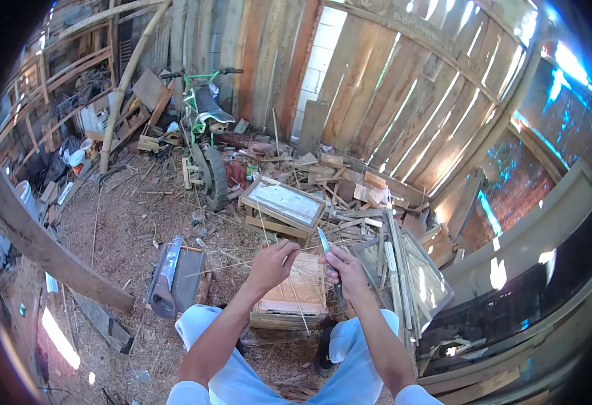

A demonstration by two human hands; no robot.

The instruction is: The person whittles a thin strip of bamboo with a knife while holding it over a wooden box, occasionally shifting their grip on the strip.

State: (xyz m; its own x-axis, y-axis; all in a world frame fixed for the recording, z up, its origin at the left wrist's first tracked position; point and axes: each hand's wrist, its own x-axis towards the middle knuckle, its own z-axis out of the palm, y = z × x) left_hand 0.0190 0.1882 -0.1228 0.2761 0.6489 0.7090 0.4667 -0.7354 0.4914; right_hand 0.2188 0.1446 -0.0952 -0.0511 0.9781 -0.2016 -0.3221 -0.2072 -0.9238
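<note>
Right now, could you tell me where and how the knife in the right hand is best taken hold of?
Take the knife by its handle, the lower end that the right hand wraps, coming from below and from the person's side. The bare blade points up and away, next to the thin stick pinched by the left hand, so fingers should stay below it.

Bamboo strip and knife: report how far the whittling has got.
Done: thin sticks already lie across the wooden crate below the hands. In hand: the left hand pinches a thin bamboo strip, and the right hand grips a knife, blade up, against it. Left: how much of this strip remains uncut is too fine to tell.
</note>
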